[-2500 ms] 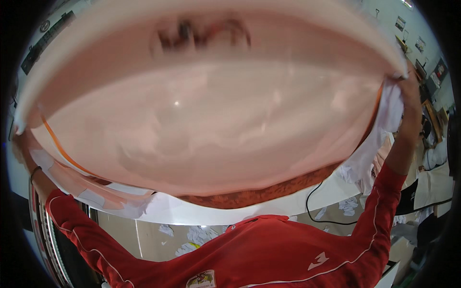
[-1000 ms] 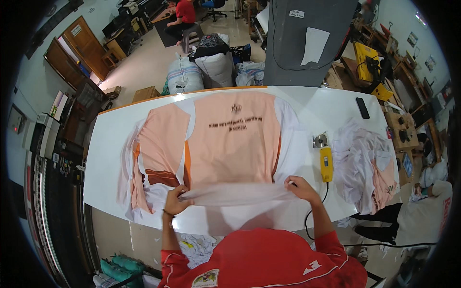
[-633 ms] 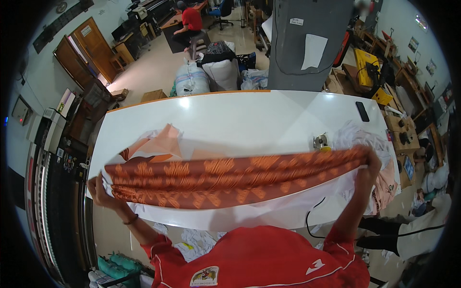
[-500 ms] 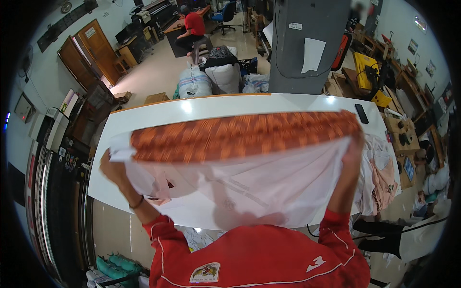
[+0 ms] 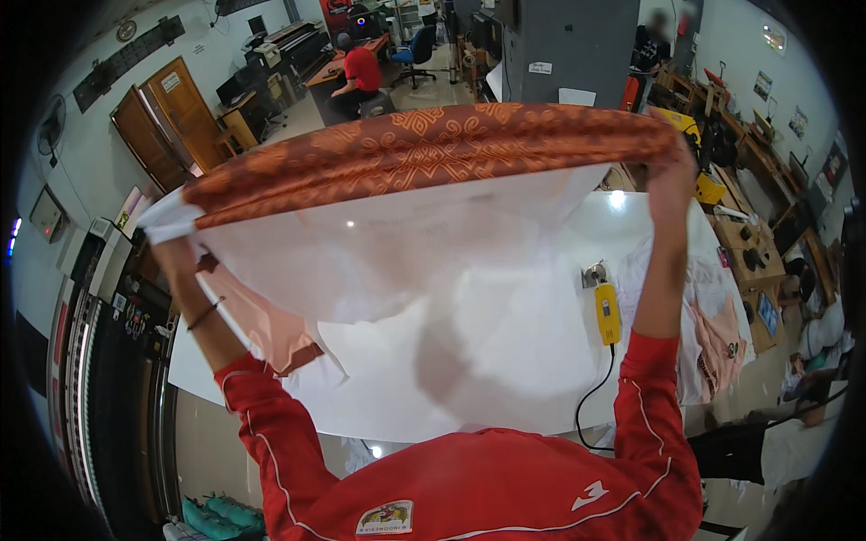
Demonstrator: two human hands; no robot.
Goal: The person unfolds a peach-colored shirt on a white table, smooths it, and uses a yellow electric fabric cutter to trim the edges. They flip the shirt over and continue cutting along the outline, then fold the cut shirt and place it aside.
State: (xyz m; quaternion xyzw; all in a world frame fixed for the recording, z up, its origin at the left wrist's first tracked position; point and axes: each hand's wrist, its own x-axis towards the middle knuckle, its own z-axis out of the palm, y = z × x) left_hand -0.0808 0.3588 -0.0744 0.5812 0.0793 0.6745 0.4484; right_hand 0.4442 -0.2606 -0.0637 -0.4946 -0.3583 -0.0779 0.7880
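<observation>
My left hand grips one end of a large piece of white fabric with a folded rust-orange patterned band along its top. My right hand grips the band's other end, raised above the far half of the white table. Both hands are somewhat blurred, their fingers closed round the cloth. Peach cloth pieces hang and lie below on the left. On the right of the table are a yellow electric cutter with a cord and a heap of white and peach fabric.
A grey pillar stands beyond the table. A person in red sits at a desk farther back, and another is at the back right. A roll machine runs along the left. A person's white clothing shows at right.
Over the last second both hands have risen away from me, lifting and stretching the fabric from the table. The patterned band is now high over the far edge, and the cutter is back in view.
</observation>
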